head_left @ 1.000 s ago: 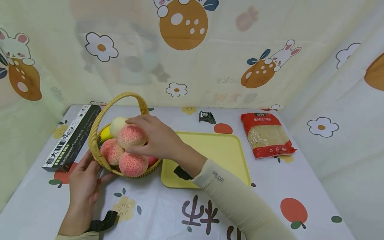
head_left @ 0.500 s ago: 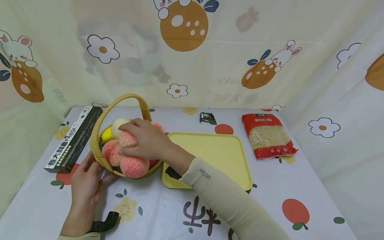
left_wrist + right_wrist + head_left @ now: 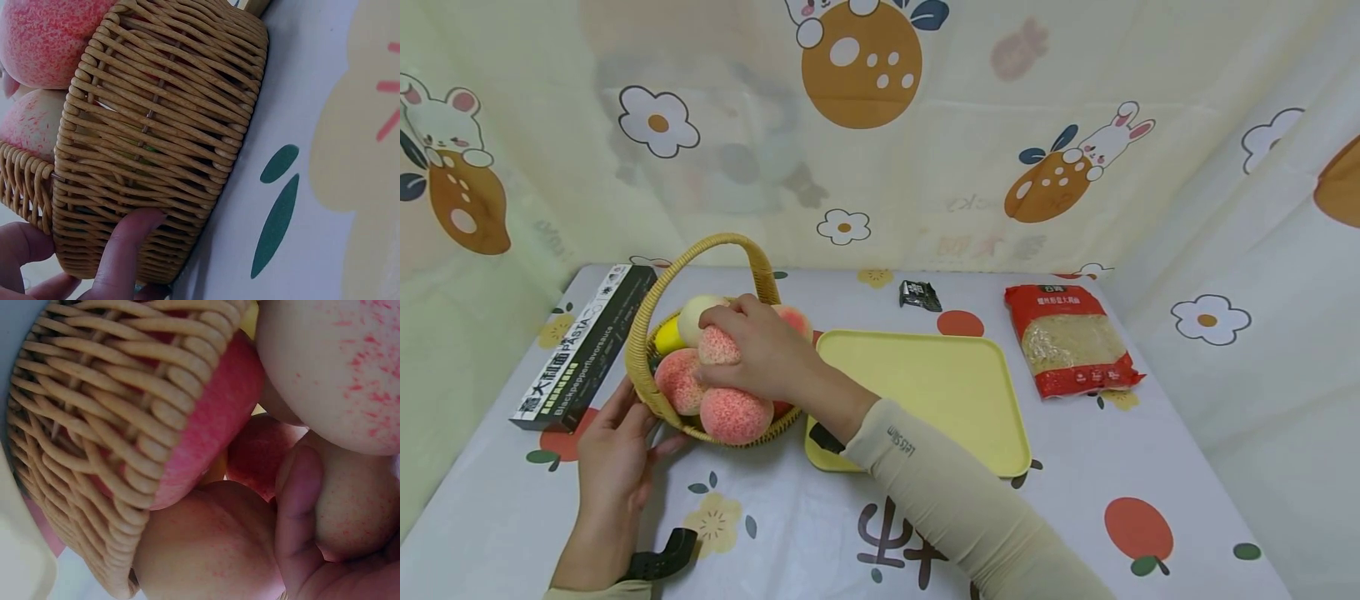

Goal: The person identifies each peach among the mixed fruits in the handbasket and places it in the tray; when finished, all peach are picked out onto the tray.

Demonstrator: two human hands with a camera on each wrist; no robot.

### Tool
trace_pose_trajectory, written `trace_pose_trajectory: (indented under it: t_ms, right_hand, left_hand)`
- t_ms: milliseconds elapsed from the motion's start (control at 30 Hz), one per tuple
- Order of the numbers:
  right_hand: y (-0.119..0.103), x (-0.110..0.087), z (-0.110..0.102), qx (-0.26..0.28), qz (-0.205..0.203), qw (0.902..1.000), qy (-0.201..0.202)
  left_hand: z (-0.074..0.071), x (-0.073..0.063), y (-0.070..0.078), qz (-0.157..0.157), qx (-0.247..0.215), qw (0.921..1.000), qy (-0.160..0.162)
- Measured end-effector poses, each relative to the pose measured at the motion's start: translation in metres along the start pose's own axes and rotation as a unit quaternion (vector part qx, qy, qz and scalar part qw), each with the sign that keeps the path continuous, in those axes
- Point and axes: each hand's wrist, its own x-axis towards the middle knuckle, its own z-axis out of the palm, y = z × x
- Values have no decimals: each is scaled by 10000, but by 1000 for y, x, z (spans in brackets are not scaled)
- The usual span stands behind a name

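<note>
A wicker basket (image 3: 642,350) with an arched handle stands on the left of the table, heaped with fruit. My right hand (image 3: 767,348) reaches in from the right and grips a pink-speckled peach (image 3: 718,345) on top of the pile. In the right wrist view, its thumb (image 3: 300,506) lies against that peach. Other peaches (image 3: 736,415) sit around it, along with a pale round fruit (image 3: 700,318) and something yellow (image 3: 667,336). My left hand (image 3: 613,458) holds the basket's near left side, its thumb (image 3: 128,250) pressed on the weave in the left wrist view.
Right beside the basket lies a yellow tray (image 3: 925,400). A black pasta box (image 3: 587,350) is on the far left, close to the basket. Farther back are a small black packet (image 3: 919,294) and a red bag of noodles (image 3: 1071,340) at the right. A printed curtain (image 3: 880,167) hangs behind.
My right hand has moved slightly left and lower with its peach, down among the other fruit. Another peach now shows behind the hand. My left hand stays on the basket.
</note>
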Motion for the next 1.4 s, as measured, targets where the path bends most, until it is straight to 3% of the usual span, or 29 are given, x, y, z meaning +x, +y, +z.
trace_pose_trajectory:
  t_ms: [1400]
  right_hand:
    - [-2, -1, 0, 202, 182, 9996, 16]
  left_hand:
    - [1, 0, 0, 3, -26, 10000, 25]
